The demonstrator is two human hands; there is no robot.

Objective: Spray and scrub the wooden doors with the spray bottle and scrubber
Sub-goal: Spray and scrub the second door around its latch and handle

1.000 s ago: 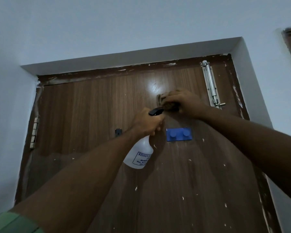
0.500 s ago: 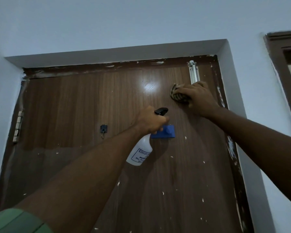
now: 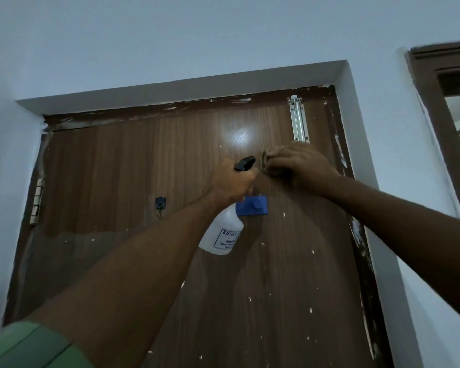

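A brown wooden door (image 3: 122, 166) with white paint flecks fills the view. My left hand (image 3: 230, 180) grips the neck of a white spray bottle (image 3: 222, 232) with a black nozzle (image 3: 244, 163), held up in front of the door. Just right of it, my right hand (image 3: 302, 163) presses a brownish scrubber (image 3: 265, 158) against the door, below the steel bolt. The scrubber is mostly hidden under my fingers.
A steel tower bolt (image 3: 298, 119) is fixed at the door's top right. A blue double hook (image 3: 253, 205) and a small black hook (image 3: 160, 204) sit mid-door. A hinge (image 3: 37, 201) is on the left edge. White wall surrounds the frame; a brown window frame (image 3: 441, 107) stands at right.
My right hand with the scrubber has moved down and left from beside the bolt to just below it. My left hand with the bottle has come closer to it.
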